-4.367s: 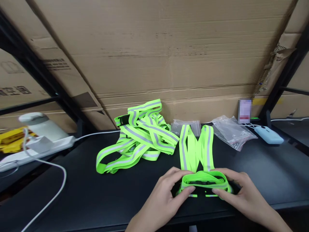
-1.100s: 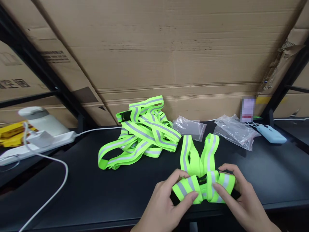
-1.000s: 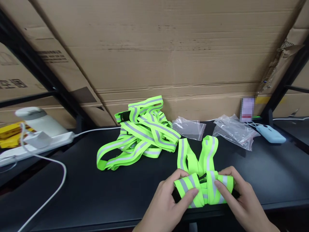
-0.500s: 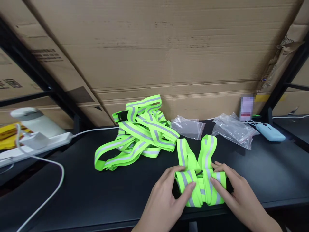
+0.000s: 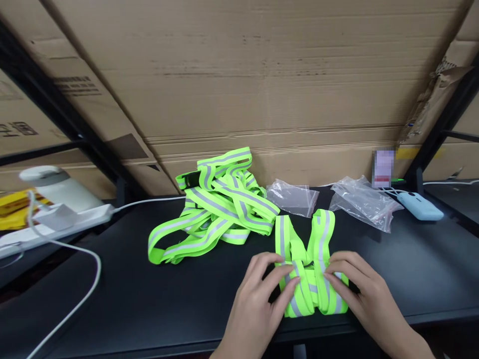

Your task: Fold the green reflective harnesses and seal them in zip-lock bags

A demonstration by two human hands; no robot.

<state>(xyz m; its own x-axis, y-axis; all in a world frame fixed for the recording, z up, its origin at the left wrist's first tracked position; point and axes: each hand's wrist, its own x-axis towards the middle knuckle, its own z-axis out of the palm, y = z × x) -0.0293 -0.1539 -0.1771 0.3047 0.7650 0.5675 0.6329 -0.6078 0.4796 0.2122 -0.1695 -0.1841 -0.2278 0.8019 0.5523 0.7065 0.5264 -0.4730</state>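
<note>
Folded strap: the neon-green reflective strap (image 5: 314, 290) lies at the front edge of the black surface (image 5: 168, 314), right of its middle, two loops pointing toward the back edge.
Left hand: the left hand (image 5: 258, 291) bends over the strap's left part, thumb and forefinger touching it; whether they pinch it, I cannot tell.
Right hand: the right hand (image 5: 362, 286) has thumb and forefinger pinched on the strap's right band.
Loose pile: a tangle of similar straps (image 5: 232, 202) sits behind and to the left, reaching the back edge.
Clear bags: one small bag (image 5: 292, 196) lies at the back edge beside the tangle, more bags (image 5: 362, 202) to its right.
Right back corner: a light-blue device (image 5: 421, 206) near a pixelated upright panel (image 5: 382, 169).
Left back corner: a white power strip (image 5: 71, 224), a pale bottle (image 5: 71, 189), yellow packets (image 5: 15, 212).
Behind: cardboard (image 5: 262, 75).
</note>
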